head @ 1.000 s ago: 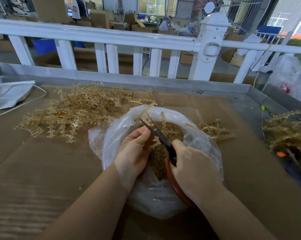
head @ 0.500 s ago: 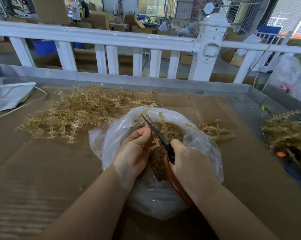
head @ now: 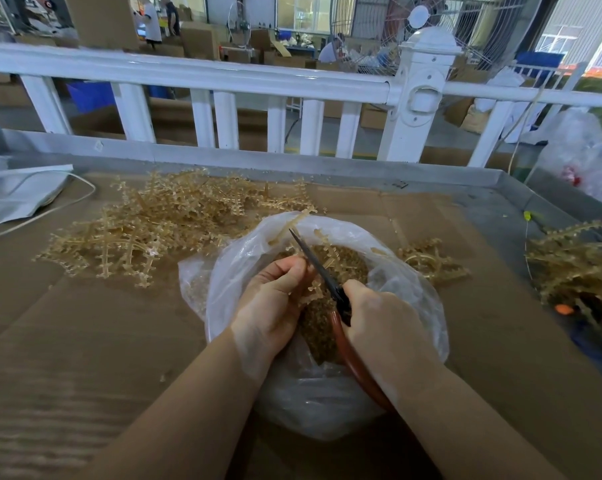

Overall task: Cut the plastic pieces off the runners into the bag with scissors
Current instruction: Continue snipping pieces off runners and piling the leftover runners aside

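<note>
Over the open bag (head: 244,271), the left hand (head: 272,306) pinches a runner (head: 310,294) between thumb and curled fingers, its far end poking past the bag's rim. The right hand (head: 382,327) is wrapped round the red handles of the scissors (head: 322,271), whose dark blades look nearly closed and lie along the runner just beside the left thumb. Cut pieces (head: 330,327) heap inside the bag; a big pile (head: 161,230) of uncut runners lies on the cardboard (head: 67,323) behind and to the left, with smaller clumps to the right. The runner looks light, thin and springy, probably brittle at the little gates, so it likely wants a hold on its spine close to the cut, lest it flex or flick pieces outside the bag.
</note>
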A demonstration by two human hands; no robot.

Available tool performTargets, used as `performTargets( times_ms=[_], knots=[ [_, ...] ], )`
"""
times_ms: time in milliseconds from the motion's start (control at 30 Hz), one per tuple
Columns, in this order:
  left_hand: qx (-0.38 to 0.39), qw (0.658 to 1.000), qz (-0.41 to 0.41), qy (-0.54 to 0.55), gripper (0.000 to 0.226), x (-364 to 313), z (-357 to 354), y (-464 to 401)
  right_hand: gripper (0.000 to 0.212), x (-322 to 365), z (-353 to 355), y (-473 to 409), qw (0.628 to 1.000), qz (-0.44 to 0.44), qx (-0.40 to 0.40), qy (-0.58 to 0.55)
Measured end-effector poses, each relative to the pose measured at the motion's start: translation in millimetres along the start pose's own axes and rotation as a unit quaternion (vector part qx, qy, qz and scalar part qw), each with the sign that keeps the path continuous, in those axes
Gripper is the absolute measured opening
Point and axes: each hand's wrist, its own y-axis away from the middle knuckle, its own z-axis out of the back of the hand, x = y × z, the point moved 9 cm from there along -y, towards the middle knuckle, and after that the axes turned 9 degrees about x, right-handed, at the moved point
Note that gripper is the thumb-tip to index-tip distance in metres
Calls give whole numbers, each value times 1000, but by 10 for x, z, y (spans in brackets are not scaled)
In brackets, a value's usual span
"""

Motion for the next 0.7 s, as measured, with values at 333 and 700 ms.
performTargets(
  times_ms=[333,700],
  knots=[
    [-23,1000,-9,-7,15,-9,23,22,19,36,92,36,999,18,-38,30],
    [-26,999,-4,-26,18,-20,-4,63,23,-53,58,-21,999,7,-18,-29]
  ],
)
